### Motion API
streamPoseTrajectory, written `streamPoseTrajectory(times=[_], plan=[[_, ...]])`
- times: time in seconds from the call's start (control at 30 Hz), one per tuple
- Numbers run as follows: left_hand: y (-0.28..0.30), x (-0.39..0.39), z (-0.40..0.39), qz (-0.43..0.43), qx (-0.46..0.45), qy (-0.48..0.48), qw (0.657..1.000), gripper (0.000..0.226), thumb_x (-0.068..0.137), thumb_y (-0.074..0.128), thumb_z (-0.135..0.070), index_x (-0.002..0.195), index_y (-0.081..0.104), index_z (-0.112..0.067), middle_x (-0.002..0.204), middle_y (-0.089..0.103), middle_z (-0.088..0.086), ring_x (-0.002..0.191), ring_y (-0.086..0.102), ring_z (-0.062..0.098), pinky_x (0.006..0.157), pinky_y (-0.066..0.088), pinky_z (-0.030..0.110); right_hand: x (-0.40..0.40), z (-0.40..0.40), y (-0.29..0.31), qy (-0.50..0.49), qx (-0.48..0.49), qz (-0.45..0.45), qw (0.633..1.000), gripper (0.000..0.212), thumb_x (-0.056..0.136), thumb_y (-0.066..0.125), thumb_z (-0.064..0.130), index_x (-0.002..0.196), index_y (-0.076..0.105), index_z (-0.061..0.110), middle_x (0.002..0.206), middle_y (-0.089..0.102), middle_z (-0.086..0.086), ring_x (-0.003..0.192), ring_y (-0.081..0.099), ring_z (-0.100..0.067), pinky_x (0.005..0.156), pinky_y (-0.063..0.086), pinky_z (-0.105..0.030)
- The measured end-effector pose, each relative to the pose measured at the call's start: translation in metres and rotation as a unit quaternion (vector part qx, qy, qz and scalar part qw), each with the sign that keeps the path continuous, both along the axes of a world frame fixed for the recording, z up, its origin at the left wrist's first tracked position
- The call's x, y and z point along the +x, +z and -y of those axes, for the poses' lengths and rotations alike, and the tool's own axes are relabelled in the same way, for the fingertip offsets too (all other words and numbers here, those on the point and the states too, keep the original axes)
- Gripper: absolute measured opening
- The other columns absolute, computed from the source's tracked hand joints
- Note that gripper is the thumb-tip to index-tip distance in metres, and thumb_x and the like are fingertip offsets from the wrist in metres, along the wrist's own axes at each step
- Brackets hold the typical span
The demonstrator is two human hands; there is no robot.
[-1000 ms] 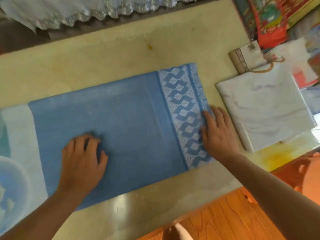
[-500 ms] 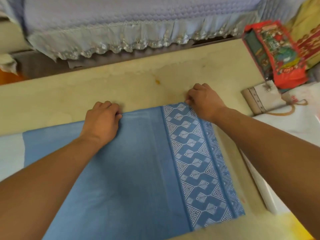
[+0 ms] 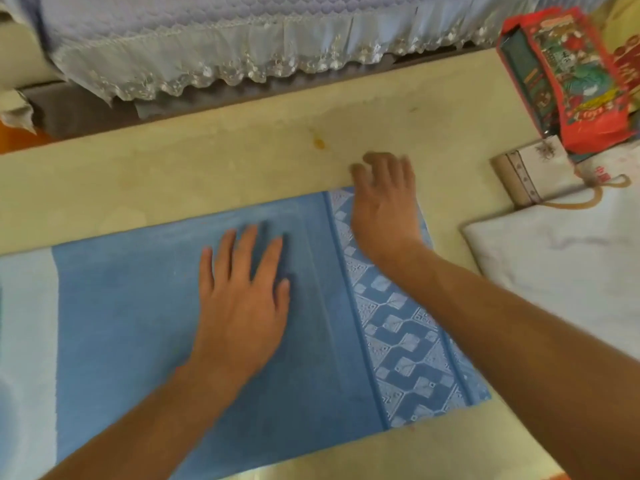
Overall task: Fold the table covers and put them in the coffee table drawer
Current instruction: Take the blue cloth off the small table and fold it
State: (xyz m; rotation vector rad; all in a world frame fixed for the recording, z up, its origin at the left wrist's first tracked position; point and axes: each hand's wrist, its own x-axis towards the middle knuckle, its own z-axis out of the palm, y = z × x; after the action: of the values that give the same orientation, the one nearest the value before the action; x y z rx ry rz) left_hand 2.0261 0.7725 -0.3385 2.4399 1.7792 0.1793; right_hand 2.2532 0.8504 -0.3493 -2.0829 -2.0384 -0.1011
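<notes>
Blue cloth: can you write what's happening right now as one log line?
stage: smoothing fold | blue cloth: flat on table | left hand: open, palm down on cloth | right hand: open, at far patterned corner

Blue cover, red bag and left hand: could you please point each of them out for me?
Blue cover [image 3: 131, 323], head view, on its plain blue part.
Red bag [image 3: 585, 81], head view, on its printed front face.
Left hand [image 3: 242, 306], head view, on the back of the hand.

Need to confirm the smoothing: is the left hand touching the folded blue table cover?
Touching. The head view shows the left hand spread palm-down flat on the blue table cover.
</notes>
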Motion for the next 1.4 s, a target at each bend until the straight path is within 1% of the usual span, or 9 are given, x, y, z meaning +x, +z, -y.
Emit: streamPoseTrajectory(times=[0.2,0.43,0.67,0.83,0.9,1.03,1.1,1.3,1.4], plan=[[-0.011,-0.039,0.138,-0.021,-0.093,0.016,0.995,0.058,0.093,0.045,-0.034,0.143,0.055,-0.008,0.157,0.039,0.021,0.145,0.035,0.044,0.117,0.023,0.065,-0.123,0.182,0.003,0.043,-0.083,-0.233,0.968,0.046,0.093,0.043,0.019,0.133,0.057,0.001,0.154,0.039,-0.024,0.149,0.025,-0.041,0.121,0.023,-0.053],[-0.042,-0.054,0.165,-0.078,-0.096,-0.011,0.992,0.058,0.102,0.041,-0.039,0.15,0.046,-0.007,0.157,0.037,0.023,0.147,0.03,0.044,0.116,0.018,0.07,-0.096,0.248,-0.032,0.047,-0.191,-0.09,0.976,0.062,0.102,0.04,0.052,0.154,0.037,0.02,0.165,0.022,-0.011,0.154,0.008,-0.036,0.123,0.013,-0.057],[-0.038,-0.053,0.164,-0.081,-0.099,-0.009,0.992,0.067,0.1,0.038,-0.05,0.155,0.039,-0.011,0.161,0.031,0.02,0.15,0.023,0.043,0.118,0.014,0.069,0.061,0.257,-0.029,-0.138,-0.256,-0.025,0.956,0.071,0.101,0.016,0.063,0.161,0.007,0.027,0.169,-0.004,-0.005,0.155,-0.011,-0.028,0.125,0.003,-0.051],[-0.017,-0.075,0.16,-0.063,-0.152,-0.047,0.985,0.077,0.093,0.04,-0.061,0.159,0.029,-0.024,0.167,0.014,0.016,0.155,0.008,0.04,0.121,0.009,0.064,0.037,0.263,-0.005,-0.243,-0.145,-0.078,0.956,0.06,0.102,0.049,0.041,0.153,0.032,0.013,0.159,0.025,-0.016,0.146,0.021,-0.034,0.122,0.015,-0.045],[-0.004,-0.101,0.16,-0.059,-0.138,-0.002,0.989,0.07,0.093,0.045,-0.055,0.156,0.037,-0.025,0.164,0.021,0.018,0.151,0.019,0.044,0.118,0.017,0.064,0.019,0.269,0.009,-0.392,-0.078,-0.193,0.896,0.064,0.095,0.063,0.029,0.149,0.037,0.01,0.152,0.032,-0.019,0.139,0.029,-0.035,0.116,0.023,-0.04],[0.013,-0.146,0.172,-0.067,-0.151,0.045,0.985,0.056,0.094,0.038,-0.048,0.132,0.063,-0.015,0.135,0.049,0.016,0.118,0.049,0.043,0.088,0.047,0.06,-0.01,0.266,0.019,-0.659,0.008,-0.484,0.576,0.069,0.086,0.075,0.032,0.144,0.043,0.012,0.137,0.045,-0.006,0.114,0.052,-0.022,0.088,0.043,-0.03],[0.015,-0.159,0.179,-0.067,-0.193,0.034,0.978,0.059,0.094,0.035,-0.052,0.129,0.063,-0.015,0.129,0.051,0.012,0.112,0.052,0.04,0.08,0.053,0.057,-0.022,0.26,0.021,-0.676,0.055,-0.554,0.483,0.07,0.078,0.08,0.032,0.138,0.047,0.013,0.128,0.054,-0.002,0.104,0.06,-0.018,0.081,0.051,-0.032],[0.016,-0.13,0.161,-0.087,-0.285,0.146,0.943,0.077,0.089,0.04,-0.075,0.154,0.027,-0.035,0.145,0.035,0.006,0.132,0.036,0.033,0.093,0.046,0.056,-0.023,0.245,0.031,-0.591,0.081,-0.69,0.41,0.031,0.084,0.076,0.019,0.108,0.056,0.014,0.08,0.063,-0.003,0.063,0.059,-0.013,0.052,0.049,-0.025],[0.012,-0.116,0.152,-0.146,-0.288,0.127,0.938,0.103,0.078,0.039,-0.09,0.156,-0.009,-0.044,0.145,0.027,0.009,0.13,0.032,0.034,0.093,0.046,0.056,-0.029,0.245,0.036,-0.548,-0.034,-0.712,0.438,0.017,0.09,0.07,0.012,0.106,0.065,0.011,0.094,0.072,-0.007,0.077,0.068,-0.019,0.075,0.059,-0.036]])
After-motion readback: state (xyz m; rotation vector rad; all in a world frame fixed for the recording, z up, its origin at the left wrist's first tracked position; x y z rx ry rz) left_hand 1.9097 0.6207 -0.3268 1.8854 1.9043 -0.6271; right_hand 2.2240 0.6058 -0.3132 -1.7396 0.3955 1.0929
